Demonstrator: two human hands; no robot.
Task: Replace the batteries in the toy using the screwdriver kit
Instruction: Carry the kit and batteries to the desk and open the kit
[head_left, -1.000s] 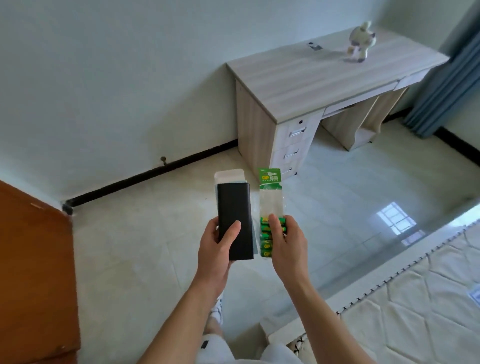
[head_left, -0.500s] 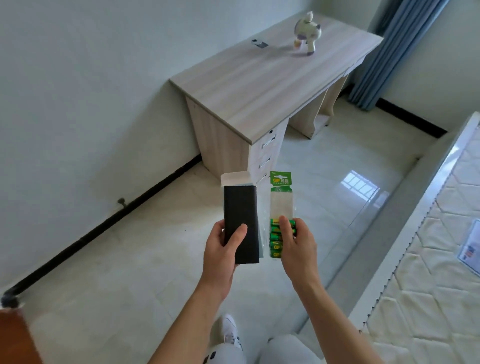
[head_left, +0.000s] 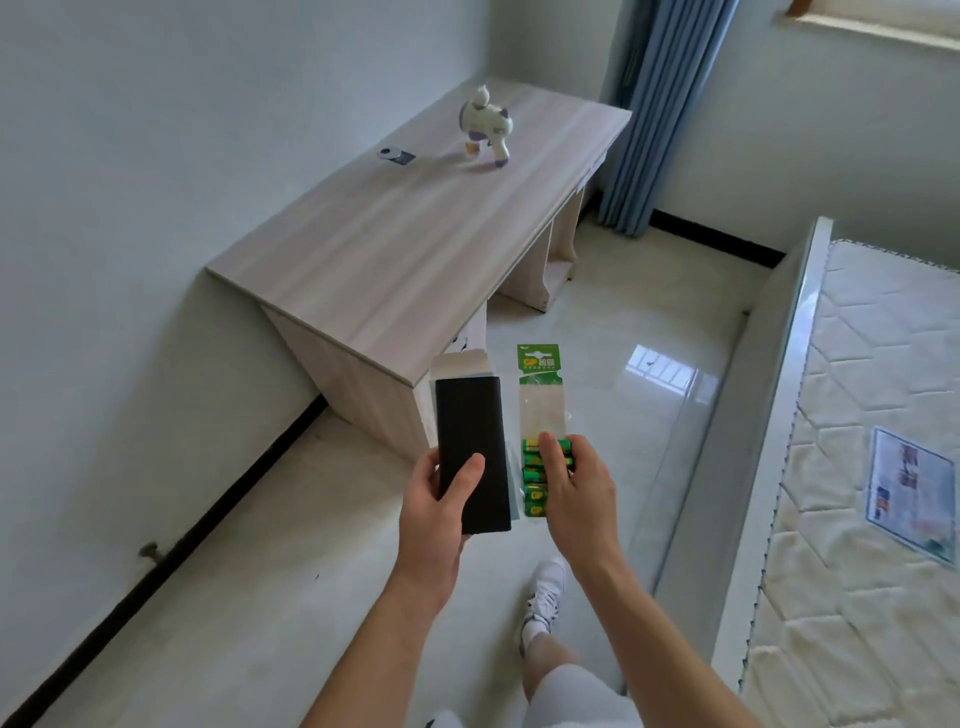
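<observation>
My left hand (head_left: 434, 512) grips a black box, the screwdriver kit (head_left: 470, 441), with its white flap open at the top. My right hand (head_left: 574, 488) holds a green pack of batteries (head_left: 540, 415) by its lower end, thumb over several green cells. Both are held upright side by side in front of me. The white and purple toy (head_left: 485, 127) stands on the far part of the light wooden desk (head_left: 395, 249), well beyond both hands.
A small grey object (head_left: 396, 155) lies on the desk left of the toy. A blue curtain (head_left: 652, 114) hangs behind the desk. A bed with a quilted mattress (head_left: 857, 467) fills the right side. My foot in a white shoe (head_left: 545, 592) is on the glossy tile floor.
The view has swung and closed in on the desk, which now looks larger and nearer. Both hands hold the box and the battery pack as before.
</observation>
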